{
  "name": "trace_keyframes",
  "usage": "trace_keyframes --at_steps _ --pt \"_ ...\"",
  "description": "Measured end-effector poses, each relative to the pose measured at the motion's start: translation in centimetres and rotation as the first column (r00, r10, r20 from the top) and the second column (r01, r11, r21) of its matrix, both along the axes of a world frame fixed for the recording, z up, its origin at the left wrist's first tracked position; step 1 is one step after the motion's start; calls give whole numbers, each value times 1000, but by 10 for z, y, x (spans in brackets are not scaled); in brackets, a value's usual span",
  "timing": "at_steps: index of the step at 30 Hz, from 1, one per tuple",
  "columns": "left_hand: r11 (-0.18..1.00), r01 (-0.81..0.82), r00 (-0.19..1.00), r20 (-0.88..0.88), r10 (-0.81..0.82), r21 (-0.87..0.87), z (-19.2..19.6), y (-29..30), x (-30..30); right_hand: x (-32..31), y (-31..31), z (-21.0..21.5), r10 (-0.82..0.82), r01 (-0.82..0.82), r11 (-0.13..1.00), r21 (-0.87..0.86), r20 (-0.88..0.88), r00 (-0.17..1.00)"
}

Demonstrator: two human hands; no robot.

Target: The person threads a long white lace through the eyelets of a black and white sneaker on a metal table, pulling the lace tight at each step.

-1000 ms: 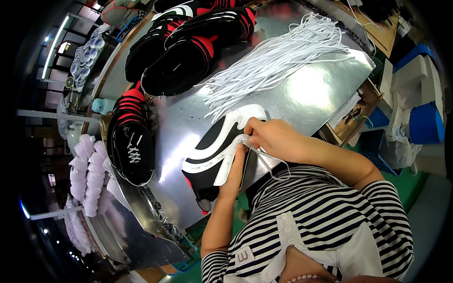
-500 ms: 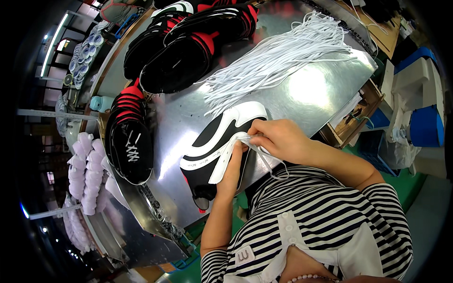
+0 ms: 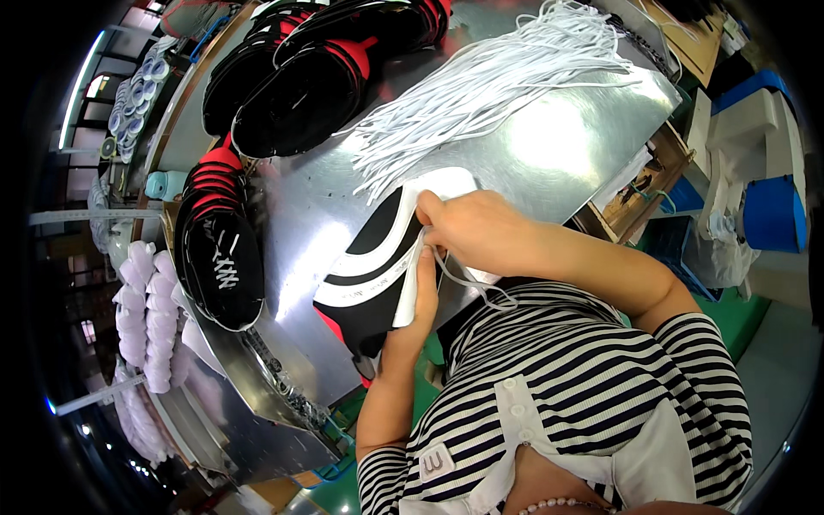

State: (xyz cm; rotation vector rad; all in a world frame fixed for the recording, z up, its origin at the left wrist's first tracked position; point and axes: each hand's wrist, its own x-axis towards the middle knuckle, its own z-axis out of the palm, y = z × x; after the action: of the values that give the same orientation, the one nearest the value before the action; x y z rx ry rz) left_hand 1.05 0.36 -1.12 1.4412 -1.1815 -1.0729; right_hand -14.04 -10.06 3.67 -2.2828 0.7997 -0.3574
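A black-and-white shoe upper (image 3: 367, 294) with a red patch at its lower end lies tilted over the near part of the metal table. My left hand (image 3: 422, 296) is closed around its near edge, the thumb lying along the white strip. Over that same edge, my right hand (image 3: 472, 225) is closed with its fingertips pinched together, touching the upper close to the left thumb. A white shoelace (image 3: 477, 285) trails in a loop from between my hands toward the striped shirt. The fingertips of the right hand hide the lace's other end and the eyelets there.
A bundle of white shoelaces (image 3: 489, 86) is spread across the far part of the metal table (image 3: 296, 275). Stacked black-and-red shoe uppers (image 3: 300, 99) sit at the far left, with another row (image 3: 225, 257) below. A wooden box (image 3: 657, 184) adjoins the right edge.
My right hand has moved left over the upper's edge and turned, its fingers closer to my left thumb. The upper has tilted, so its white eyelet strip shows less.
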Motion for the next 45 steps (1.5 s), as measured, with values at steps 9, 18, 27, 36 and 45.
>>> trace_keyframes --at_steps 9,18,27,36,45 --pt "983 -63 950 -292 112 173 30 -4 11 -41 -36 -13 -364 123 807 578 322 874" --pt "934 -48 940 332 -78 354 17 -18 68 -2 -39 -14 -526 158 721 675 384 759" --pt "997 -23 682 727 74 -79 43 0 32 -13 -26 -47 -498 129 743 657 414 762" --pt "932 54 608 753 254 -358 59 -10 26 -10 7 -43 -163 -50 760 648 265 950" --pt "848 -291 776 410 480 -442 130 -25 55 -167 64 -71 11 34 960 278 -158 987"
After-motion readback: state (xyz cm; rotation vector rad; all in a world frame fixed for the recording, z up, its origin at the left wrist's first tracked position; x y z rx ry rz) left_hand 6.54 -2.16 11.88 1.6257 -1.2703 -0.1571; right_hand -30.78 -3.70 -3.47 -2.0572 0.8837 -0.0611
